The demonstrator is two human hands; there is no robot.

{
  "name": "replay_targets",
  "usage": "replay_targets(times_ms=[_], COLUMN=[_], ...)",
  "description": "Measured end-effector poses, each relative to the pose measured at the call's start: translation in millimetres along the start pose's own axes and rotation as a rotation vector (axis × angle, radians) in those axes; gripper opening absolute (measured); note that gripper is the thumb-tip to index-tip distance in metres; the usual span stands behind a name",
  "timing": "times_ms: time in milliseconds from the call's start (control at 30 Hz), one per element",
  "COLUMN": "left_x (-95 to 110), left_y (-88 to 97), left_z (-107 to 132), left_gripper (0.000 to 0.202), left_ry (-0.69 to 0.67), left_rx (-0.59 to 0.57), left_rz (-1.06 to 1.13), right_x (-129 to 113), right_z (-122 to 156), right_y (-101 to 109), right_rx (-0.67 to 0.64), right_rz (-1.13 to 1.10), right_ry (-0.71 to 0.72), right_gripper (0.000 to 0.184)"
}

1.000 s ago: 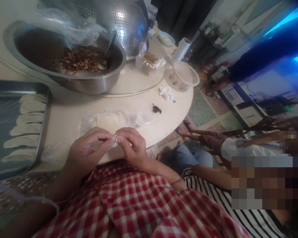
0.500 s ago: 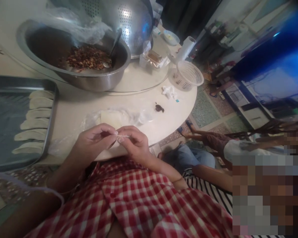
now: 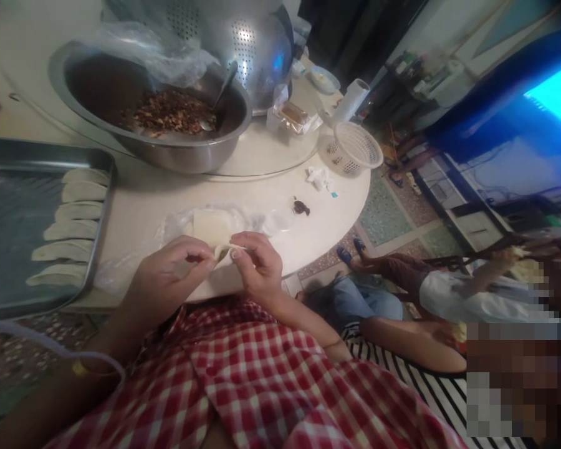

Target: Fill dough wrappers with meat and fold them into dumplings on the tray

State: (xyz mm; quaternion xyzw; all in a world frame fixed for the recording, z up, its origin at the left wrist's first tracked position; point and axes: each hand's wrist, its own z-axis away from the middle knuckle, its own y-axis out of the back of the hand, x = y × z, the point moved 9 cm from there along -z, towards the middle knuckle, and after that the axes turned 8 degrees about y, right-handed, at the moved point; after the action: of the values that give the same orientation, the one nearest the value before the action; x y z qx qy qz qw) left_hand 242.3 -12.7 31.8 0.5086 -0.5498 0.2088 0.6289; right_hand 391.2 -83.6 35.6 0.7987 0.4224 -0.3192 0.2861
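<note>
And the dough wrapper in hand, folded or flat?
Folded: the dough wrapper curves between the left hand and right hand; how much is sealed, cannot tell.

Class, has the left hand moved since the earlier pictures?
Yes, slightly: the left hand has shifted leftward, judged against the pale wrappers lying beyond it.

Dough wrapper (image 3: pixel 224 249) partly behind right grip (image 3: pixel 260 265), tray (image 3: pixel 14 224) cropped at left.

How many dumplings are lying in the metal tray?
6: the dumplings lie in one column along the right side of the tray; beyond the picture's left edge, more may be hidden.
</note>
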Motion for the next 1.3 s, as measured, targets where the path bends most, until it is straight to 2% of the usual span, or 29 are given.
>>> replay_targets(times_ms=[100, 167, 333, 433, 533, 667, 833, 1033, 1167, 1300], left_x=[15, 20, 25, 19, 12, 16, 20, 24, 32, 37], left_y=[2.0, 3.0, 4.8, 6.4, 7.3, 7.0, 9.5, 3.4, 7.3, 12.1], left_z=[1, 1, -1, -1, -2, -2, 1, 5, 9, 12], left_gripper=[0.012, 0.010, 0.011, 0.010, 0.017, 0.005, 0.008, 0.006, 0.004, 0.004], left_ry=[-0.131, -0.162, -0.159, -0.104, -0.058, -0.135, -0.143, -0.113, -0.161, -0.250], left_rx=[0.019, 0.020, 0.026, 0.050, 0.060, 0.054, 0.106, 0.099, 0.192, 0.241], left_rz=[-0.029, -0.038, -0.056, -0.093, -0.083, -0.026, -0.057, -0.044, -0.115, -0.186], right_x=[-7, -11, -5, -2, -4, -12, -15, -9, -17, -24], right_z=[0, 0, 5, 7, 6, 2, -3, -7, -9, -8], right_y=[-3, -4, -14, -17, -16, -12, -4, -5, -3, -5], right_rx=[-0.031, -0.053, -0.172, -0.205, -0.198, -0.135, -0.032, -0.030, -0.017, -0.092], right_rz=[0.073, 0.080, 0.036, 0.040, 0.037, 0.090, 0.077, 0.070, 0.080, 0.060], right_ry=[0.074, 0.106, 0.039, 0.012, 0.026, 0.108, 0.116, 0.060, 0.160, 0.218], right_gripper=[0.020, 0.019, 0.021, 0.021, 0.021, 0.022, 0.021, 0.023, 0.021, 0.020])
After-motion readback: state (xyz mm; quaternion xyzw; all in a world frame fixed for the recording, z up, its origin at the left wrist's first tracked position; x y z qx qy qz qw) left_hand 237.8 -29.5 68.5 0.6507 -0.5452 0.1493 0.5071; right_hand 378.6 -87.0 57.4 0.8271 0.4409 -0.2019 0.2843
